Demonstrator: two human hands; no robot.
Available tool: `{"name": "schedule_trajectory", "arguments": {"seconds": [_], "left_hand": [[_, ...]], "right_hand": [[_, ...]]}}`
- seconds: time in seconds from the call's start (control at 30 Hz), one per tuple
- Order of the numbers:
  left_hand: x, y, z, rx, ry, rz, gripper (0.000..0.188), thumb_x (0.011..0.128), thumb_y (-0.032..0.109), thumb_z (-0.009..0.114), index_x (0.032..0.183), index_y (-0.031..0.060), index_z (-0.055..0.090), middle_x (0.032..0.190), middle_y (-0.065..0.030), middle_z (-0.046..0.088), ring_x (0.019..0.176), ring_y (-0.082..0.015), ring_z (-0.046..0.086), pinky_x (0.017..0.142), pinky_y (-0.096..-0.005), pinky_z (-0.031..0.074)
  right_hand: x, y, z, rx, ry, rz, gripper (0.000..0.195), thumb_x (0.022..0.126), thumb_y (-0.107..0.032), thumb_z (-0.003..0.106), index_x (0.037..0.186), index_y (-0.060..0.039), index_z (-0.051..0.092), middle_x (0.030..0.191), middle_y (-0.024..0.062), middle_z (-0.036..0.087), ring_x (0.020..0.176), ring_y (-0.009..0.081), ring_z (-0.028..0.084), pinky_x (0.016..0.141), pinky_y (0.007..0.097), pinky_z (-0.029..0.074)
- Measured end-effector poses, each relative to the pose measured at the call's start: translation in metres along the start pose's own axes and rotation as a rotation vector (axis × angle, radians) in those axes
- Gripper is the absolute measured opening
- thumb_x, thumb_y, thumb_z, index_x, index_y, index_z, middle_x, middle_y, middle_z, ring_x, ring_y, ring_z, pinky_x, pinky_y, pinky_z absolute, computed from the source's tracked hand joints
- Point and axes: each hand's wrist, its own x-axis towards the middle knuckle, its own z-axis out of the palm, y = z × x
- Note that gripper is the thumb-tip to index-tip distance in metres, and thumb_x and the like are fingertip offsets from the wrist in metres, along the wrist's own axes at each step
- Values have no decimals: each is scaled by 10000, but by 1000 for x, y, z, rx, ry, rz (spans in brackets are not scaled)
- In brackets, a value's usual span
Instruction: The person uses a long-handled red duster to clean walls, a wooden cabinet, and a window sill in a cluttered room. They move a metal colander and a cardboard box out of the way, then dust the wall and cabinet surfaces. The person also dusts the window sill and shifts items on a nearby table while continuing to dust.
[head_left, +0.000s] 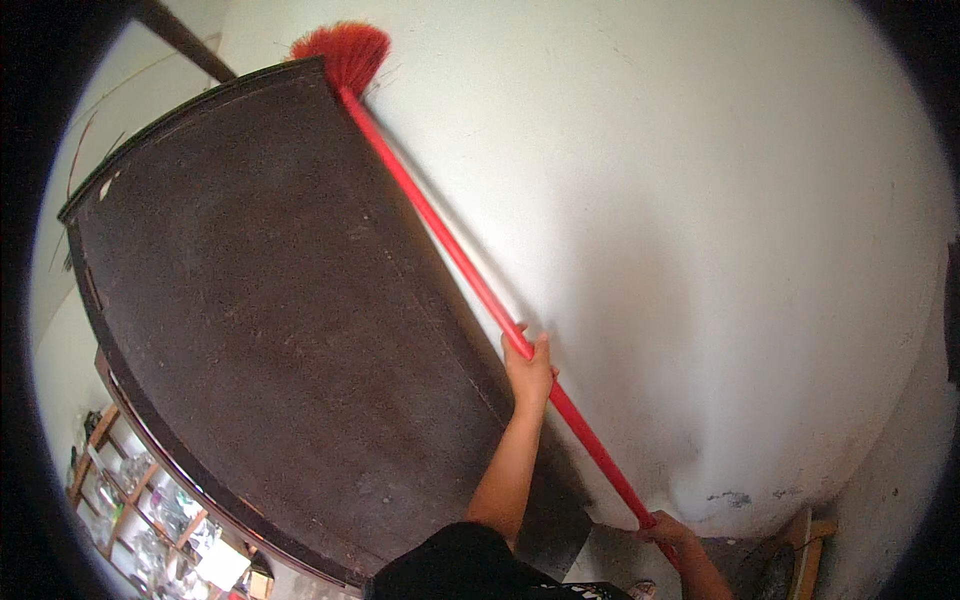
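Observation:
A long-handled broom with red bristles (351, 56) runs diagonally across the view, its red pole (450, 244) passing along the side edge of a tall dark brown cabinet (285, 300). The bristle head is at the cabinet's top corner, by the white wall (712, 187); I cannot tell whether it touches the wall. Midway down the pole, my left hand (529, 371) grips it with the thumb up along one side. Lower down, my right hand (671, 532) is closed around the pole near its bottom end.
Wooden shelving (135, 487) with clear plastic bags and other goods stands at the lower left. A wooden beam (187, 41) slants above the cabinet. At the lower right, a wooden piece (810, 559) rests near the wall's stained foot.

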Motion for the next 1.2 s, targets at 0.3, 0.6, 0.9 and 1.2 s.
{"name": "schedule_trajectory", "arguments": {"seconds": [0.3, 0.6, 0.9, 1.2], "left_hand": [[29, -47, 6, 85, -46, -3, 211, 828, 77, 531, 1005, 8, 438, 795, -74, 503, 504, -130, 481, 373, -249, 433], [28, -39, -24, -260, -160, 85, 413, 892, 399, 400, 972, -4, 442, 648, -42, 405, 522, -149, 405, 472, -256, 376], [31, -32, -30, -118, -155, 27, 335, 909, 284, 342, 854, -40, 407, 723, -156, 523, 717, -318, 553, 724, -400, 475], [100, -48, -77, -319, -476, -44, 461, 872, 446, 404, 890, 0, 518, 972, -212, 561, 882, -329, 556, 857, -433, 447]], "right_hand": [[68, 37, -6, -410, 115, -196, 316, 674, -342, 681, 865, -99, 614, 765, 84, 601, 695, 228, 566, 639, 377, 433], [36, 108, 36, -388, 572, -133, 318, 690, -403, 647, 751, -93, 615, 749, 143, 607, 734, 332, 582, 621, 447, 446], [14, 51, 33, -376, 506, -37, 240, 679, -327, 632, 685, -88, 625, 701, 145, 606, 689, 349, 580, 604, 439, 450], [9, 53, 35, -388, 421, -31, 225, 687, -319, 625, 699, -95, 627, 696, 134, 608, 693, 337, 586, 609, 441, 445]]}}
